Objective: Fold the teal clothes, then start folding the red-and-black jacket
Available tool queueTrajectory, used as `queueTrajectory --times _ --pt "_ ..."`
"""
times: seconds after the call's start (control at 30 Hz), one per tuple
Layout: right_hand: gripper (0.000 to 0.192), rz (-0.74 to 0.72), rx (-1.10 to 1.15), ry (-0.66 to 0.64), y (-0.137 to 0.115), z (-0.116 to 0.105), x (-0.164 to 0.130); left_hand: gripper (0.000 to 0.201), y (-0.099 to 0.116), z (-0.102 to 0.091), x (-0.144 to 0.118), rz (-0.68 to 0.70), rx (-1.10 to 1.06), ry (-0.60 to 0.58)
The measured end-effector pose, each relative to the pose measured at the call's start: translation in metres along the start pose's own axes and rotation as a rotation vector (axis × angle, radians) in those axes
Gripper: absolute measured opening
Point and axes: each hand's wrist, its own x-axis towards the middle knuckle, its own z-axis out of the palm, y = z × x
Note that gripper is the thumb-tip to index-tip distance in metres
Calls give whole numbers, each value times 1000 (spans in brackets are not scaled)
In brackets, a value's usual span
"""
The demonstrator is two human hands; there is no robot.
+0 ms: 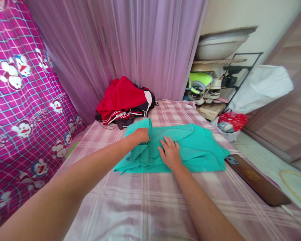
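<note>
A turquoise garment (203, 147) lies spread sideways on the checked bed cover, with its left part folded over. My left hand (142, 135) is closed on that folded part, its fingers mostly hidden by the cloth and the back of the hand. Flat on the middle of the garment rests my right hand (171, 153), fingers spread, pressing on the fabric. Some creases run across the cloth right of it.
A heap of red and black clothes (125, 100) lies behind, against the purple curtain (150, 50). A phone (256, 180) with a cable lies at the right edge of the bed cover (135, 207). A shoe rack (237, 87) and a red bag (232, 121) stand beyond.
</note>
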Motion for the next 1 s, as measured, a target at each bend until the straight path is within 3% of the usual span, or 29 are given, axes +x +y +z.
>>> queueTrajectory --times 0.13,0.27,0.4,0.53,0.6,0.8,0.9,1.0 --pt "45 3 9 -59 4 2 2 43 2 7 10 -1 -62 -10" --pt "44 22 20 -75 2 -2 4 40 -1 12 13 33 -222 -102" --pt "42 44 46 -81 1 -7 5 39 -25 23 0 135 -399 -144" --pt "41 40 81 -84 4 -6 6 42 -58 52 -28 472 -497 16" --pt "41 40 109 -64 7 -8 9 50 -63 70 -42 547 -435 113" --pt "45 -32 266 -10 -10 -40 49 60 -29 105 -56 429 -113 298" --pt "43 -127 267 -120 -36 -53 87 60 -17 109 -54 397 -52 312" --pt "43 -251 216 -301 -57 -43 121 60 -17 112 -55 419 -45 317"
